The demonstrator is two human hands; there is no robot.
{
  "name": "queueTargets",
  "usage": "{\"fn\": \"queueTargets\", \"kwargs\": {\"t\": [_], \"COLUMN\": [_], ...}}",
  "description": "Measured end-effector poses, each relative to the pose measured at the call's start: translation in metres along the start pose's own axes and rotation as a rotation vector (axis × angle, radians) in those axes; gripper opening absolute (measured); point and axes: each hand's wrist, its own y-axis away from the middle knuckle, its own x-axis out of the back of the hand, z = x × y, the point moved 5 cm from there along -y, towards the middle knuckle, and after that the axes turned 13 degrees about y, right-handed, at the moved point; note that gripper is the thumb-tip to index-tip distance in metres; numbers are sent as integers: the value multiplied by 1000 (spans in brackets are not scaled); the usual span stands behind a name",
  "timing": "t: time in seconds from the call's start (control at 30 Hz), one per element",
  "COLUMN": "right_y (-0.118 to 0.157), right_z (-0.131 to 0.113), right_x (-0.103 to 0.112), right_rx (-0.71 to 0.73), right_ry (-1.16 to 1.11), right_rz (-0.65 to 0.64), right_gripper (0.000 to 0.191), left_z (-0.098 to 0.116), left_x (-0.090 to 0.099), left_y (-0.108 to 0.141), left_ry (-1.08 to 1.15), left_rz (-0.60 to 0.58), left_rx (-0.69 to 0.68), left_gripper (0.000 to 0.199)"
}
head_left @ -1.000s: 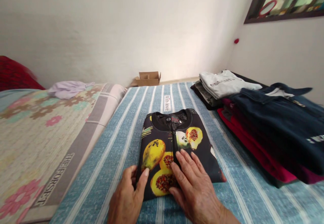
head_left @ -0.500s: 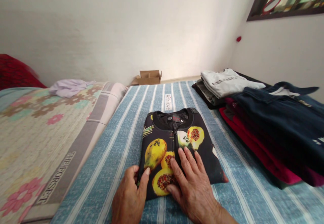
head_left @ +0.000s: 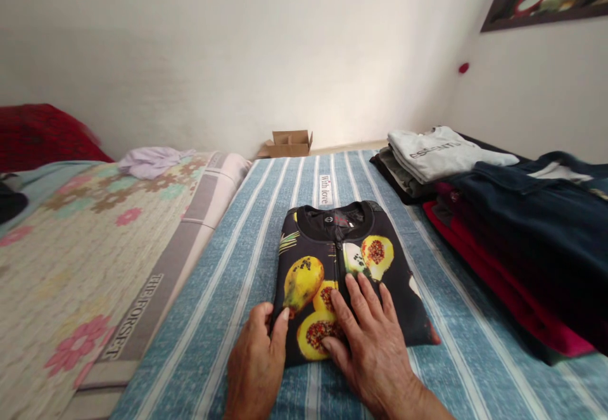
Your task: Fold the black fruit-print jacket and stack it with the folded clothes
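Two bare hands work at a folded black zip-front jacket [head_left: 304, 280], which lies front up and collar away from the person on a blue-and-white striped cloth [head_left: 228, 255]. Yellow papayas, whole and halved, brighten the dark fabric, and a zipper runs down from the round collar. The right hand [head_left: 373, 344] rests palm down on the jacket's near part, fingers extended and slightly spread, grasping nothing. At the near left edge, the left hand [head_left: 256, 363] sets its thumb on the fabric while its fingers curl beside the edge; whether they pinch the cloth cannot be told.

Just beyond the collar, the words "With love" run along the striped cloth. To the right, apart from the jacket, stand stacked clothes: a pale grey lettered sweatshirt [head_left: 427, 157] on top of the farther pile, and, nearer, a navy garment [head_left: 546, 223] above a red garment [head_left: 513, 306]. At left, a flowered quilt [head_left: 95, 236] with a grey border lettered "THE FORSET" bears a crumpled lilac cloth [head_left: 152, 161] near its far end. An open cardboard box [head_left: 292, 147] sits beyond the striped cloth, near a white wall [head_left: 228, 59].
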Motion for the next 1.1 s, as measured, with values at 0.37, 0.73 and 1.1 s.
{"fn": "queueTargets", "kwargs": {"t": [0.37,0.73,1.1], "right_y": [5,8,12], "right_z": [-1,0,0], "right_x": [-3,-5,-8], "right_rx": [9,70,118], "right_ry": [8,58,104], "right_rz": [40,68,204], "right_gripper": [49,51,48], "left_z": [7,3,1], "left_x": [3,7,-19], "left_y": [4,0,-122], "left_ry": [80,191,568], "left_rz": [-14,-165,-225], "left_rx": [16,161,395], "left_gripper": [29,29,23]}}
